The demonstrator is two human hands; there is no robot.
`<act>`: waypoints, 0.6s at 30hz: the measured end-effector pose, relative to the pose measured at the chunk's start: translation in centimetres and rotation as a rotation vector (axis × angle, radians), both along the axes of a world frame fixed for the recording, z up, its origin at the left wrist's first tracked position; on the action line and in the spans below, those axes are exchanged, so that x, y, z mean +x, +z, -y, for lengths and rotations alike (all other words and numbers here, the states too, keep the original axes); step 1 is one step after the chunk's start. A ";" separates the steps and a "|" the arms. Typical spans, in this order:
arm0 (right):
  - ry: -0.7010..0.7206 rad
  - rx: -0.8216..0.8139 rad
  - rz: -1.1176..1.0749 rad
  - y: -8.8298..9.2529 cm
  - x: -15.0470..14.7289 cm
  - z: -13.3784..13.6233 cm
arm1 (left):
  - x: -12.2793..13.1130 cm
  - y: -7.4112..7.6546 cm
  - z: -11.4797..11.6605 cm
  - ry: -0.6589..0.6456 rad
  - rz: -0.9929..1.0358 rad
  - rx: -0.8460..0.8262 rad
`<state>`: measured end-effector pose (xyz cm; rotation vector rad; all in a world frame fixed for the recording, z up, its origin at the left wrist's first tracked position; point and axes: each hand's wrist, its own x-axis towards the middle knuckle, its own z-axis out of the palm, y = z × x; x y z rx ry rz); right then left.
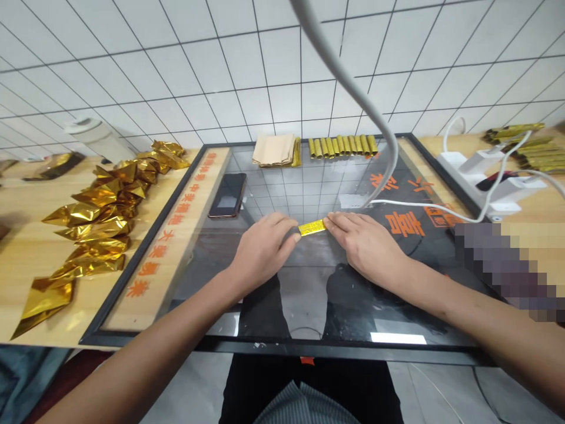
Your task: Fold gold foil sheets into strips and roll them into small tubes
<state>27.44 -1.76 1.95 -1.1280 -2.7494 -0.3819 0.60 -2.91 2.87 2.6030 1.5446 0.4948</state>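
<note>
Between my two hands, close above or on the glass panel point(282, 306), is a narrow strip of gold paper point(312, 228), flat or rolled I cannot tell. The fingers of my left hand point(265, 244) pinch its left end. At its right end, my right hand point(359, 238) grips it with thumb and fingertips. Farther back on the glass, a row of small gold paper rolls point(342, 146) lies side by side. Left of them sits a stack of tan-backed gold paper sheets point(274, 149).
A phone point(228, 195) lies on the glass at the left. Folded gold foil pieces point(106, 203) cover the wooden table's left side. At right are a power strip point(481, 176) with cables and more gold rolls point(529, 147). A grey flexible arm point(353, 88) arches overhead.
</note>
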 end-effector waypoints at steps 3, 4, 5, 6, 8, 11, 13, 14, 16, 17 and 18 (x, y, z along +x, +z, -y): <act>-0.008 -0.023 -0.006 0.1 0.1 0.0 | 2.3 0.5 -1.6 -0.065 -0.088 0.030; -0.011 -0.033 -0.012 0.1 0.2 -0.1 | 3.0 0.4 -2.0 -0.092 -0.117 0.043; -0.015 -0.044 -0.020 0.0 0.2 -0.2 | 3.5 0.3 -2.4 -0.111 -0.135 0.048; -0.018 -0.058 -0.029 0.0 0.2 -0.3 | 3.8 0.0 -2.6 -0.111 -0.146 0.045; -0.028 -0.087 -0.044 0.1 0.3 -0.5 | 4.2 -0.4 -3.0 -0.113 -0.174 0.050; -0.037 -0.123 -0.067 0.3 0.3 -1.0 | 4.1 -0.6 -3.1 -0.159 -0.255 0.107; -0.035 -0.153 -0.093 0.5 0.4 -1.2 | 4.1 -0.6 -2.9 -0.202 -0.309 0.165; -0.031 -0.170 -0.106 0.6 0.4 -1.2 | 4.1 -0.6 -2.8 -0.211 -0.327 0.189; -0.025 -0.189 -0.125 0.7 0.5 -1.3 | 4.1 -0.7 -2.6 -0.212 -0.346 0.221; -0.024 -0.186 -0.132 0.7 0.6 -1.3 | 4.1 -0.7 -2.6 -0.210 -0.349 0.230; -0.025 -0.178 -0.141 0.7 0.6 -1.3 | 4.1 -0.8 -2.5 -0.209 -0.350 0.237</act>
